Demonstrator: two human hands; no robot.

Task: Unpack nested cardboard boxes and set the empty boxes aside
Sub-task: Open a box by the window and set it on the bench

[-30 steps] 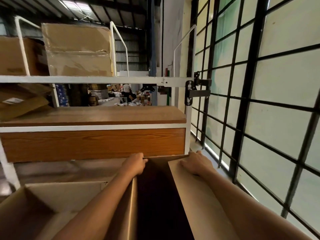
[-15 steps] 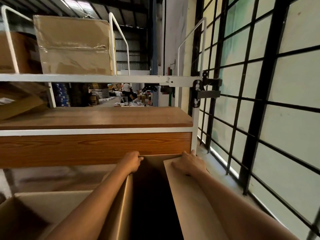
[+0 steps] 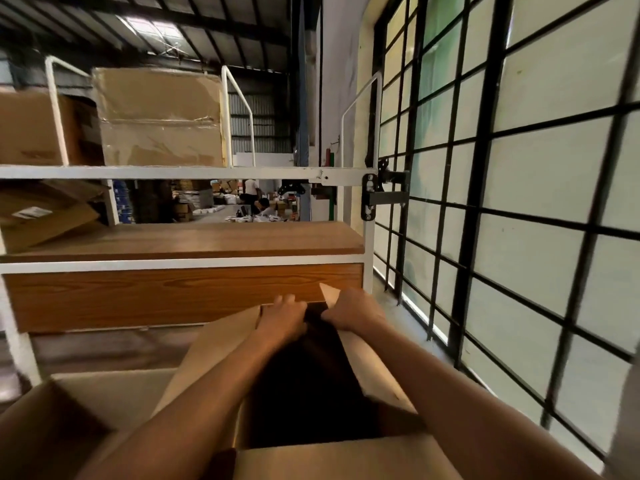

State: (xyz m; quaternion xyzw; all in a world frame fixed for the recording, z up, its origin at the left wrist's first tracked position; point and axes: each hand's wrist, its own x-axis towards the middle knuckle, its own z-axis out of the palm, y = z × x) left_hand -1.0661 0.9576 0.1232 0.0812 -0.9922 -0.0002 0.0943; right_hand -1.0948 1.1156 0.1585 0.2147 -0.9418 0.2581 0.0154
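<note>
work looks part done: left hand [image 3: 284, 317] and right hand [image 3: 353, 311] both grip the far rim of the dark open cardboard box [image 3: 214, 351], and another open box [image 3: 114, 393] sits near left.

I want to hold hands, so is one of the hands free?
No, the left hand and the right hand both grip the far end of the open cardboard box.

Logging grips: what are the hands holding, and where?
The open cardboard box, at its far rim: left hand grips the left side, right hand the right side.
</note>
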